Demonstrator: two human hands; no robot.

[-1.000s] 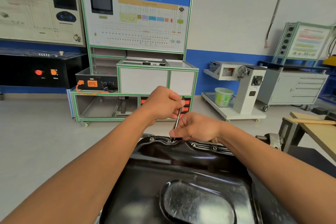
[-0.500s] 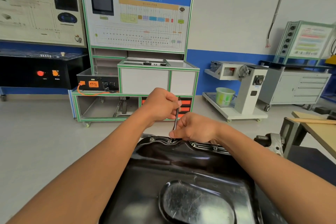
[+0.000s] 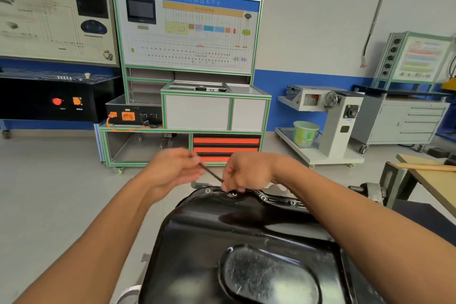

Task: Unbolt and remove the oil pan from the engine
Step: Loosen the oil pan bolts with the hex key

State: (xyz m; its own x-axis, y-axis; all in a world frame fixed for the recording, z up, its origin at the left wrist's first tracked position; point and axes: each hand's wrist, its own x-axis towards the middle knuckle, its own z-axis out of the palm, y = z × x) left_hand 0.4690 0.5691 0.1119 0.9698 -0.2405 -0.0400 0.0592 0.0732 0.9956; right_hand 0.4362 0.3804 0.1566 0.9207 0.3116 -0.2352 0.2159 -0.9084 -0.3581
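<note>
Black oil pan (image 3: 246, 242) fills the foreground beneath our forearms, not yet lifted. Several flange bolts (image 3: 263, 197) line its far rim. There our right hand (image 3: 246, 173) pinches a thin dark tool (image 3: 211, 172) low at one bolt, and our left hand (image 3: 172, 170) grips its top — we judge most unbolting remains.

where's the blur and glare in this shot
head view: motion blur smears the left hand and the thin tool, while the right hand is sharper; pale glare streaks the glossy oil pan; the left wall board looks soft and skewed by the wide-angle lens
</note>
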